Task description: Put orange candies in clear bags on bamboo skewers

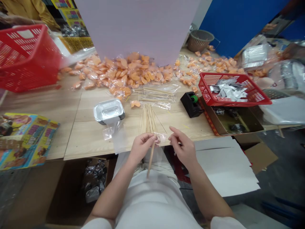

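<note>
My left hand (141, 145) is closed, thumb and fingers pinching a thin bundle of wooden sticks (151, 159) that points down toward my lap. Clear plastic film (161, 137) shows beside its fingertips. To the right, my right hand (183, 145) hangs by the table edge with its index finger apart from the others and nothing visible in it. Just beyond both hands, a fanned pile of loose wooden sticks (148, 117) lies on the table. Farther back are sticks in clear bags (156, 95). A stack of foil trays (109, 110) stands left of the pile.
Many bagged orange pieces (133, 73) are heaped along the back. A black tape dispenser (192, 104) and a red basket of silvery packets (234, 90) stand right, the basket above a cardboard box (247, 122). At left are a red basket (30, 60) and printed packaging (30, 140).
</note>
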`<state>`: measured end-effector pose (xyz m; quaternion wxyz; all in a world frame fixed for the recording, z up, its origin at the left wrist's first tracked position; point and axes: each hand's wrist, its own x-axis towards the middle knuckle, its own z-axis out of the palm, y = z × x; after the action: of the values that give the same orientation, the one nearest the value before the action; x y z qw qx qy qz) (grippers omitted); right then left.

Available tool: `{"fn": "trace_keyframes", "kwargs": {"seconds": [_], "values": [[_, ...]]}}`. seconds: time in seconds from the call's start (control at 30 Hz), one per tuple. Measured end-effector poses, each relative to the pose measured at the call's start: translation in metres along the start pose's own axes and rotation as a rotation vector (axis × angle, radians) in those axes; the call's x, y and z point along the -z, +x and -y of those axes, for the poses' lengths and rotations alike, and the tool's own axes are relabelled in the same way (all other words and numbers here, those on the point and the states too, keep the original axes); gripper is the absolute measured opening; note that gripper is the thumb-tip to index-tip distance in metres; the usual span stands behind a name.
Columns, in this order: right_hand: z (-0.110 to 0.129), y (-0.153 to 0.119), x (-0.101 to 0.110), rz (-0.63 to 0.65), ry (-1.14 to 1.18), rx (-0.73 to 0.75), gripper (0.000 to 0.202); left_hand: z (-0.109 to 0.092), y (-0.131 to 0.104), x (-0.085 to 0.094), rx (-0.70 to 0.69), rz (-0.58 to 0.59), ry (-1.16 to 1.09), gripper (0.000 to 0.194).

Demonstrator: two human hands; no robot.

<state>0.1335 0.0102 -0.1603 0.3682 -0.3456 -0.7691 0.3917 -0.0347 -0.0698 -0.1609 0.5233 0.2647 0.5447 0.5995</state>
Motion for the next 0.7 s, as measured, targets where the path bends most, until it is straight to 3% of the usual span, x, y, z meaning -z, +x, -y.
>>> {"fn": "trace_keyframes", "kwargs": {"seconds": [0.13, 0.3, 0.43, 0.53, 0.6, 0.7], "values": [[-0.003, 0.003, 0.001, -0.003, 0.173, -0.301, 0.039, 0.002, 0.000, 0.001, -0.007, -0.010, 0.054, 0.031], [0.001, 0.017, -0.006, 0.181, 0.163, -0.346, 0.036, 0.005, -0.002, 0.001, -0.064, 0.006, 0.226, 0.026], [-0.010, 0.015, 0.000, 0.035, 0.186, -0.415, 0.040, 0.006, -0.001, 0.004, -0.039, -0.024, 0.144, 0.029], [-0.031, -0.002, 0.010, 0.058, 0.208, -0.533, 0.047, 0.006, 0.002, 0.005, -0.006, -0.051, 0.046, 0.034], [-0.051, -0.019, 0.015, 0.112, 0.088, -0.546, 0.045, 0.006, 0.005, 0.004, 0.004, -0.053, 0.022, 0.035], [-0.084, -0.052, 0.016, 0.258, -0.331, -0.508, 0.040, 0.008, 0.007, 0.001, 0.002, -0.045, 0.017, 0.034]]}}
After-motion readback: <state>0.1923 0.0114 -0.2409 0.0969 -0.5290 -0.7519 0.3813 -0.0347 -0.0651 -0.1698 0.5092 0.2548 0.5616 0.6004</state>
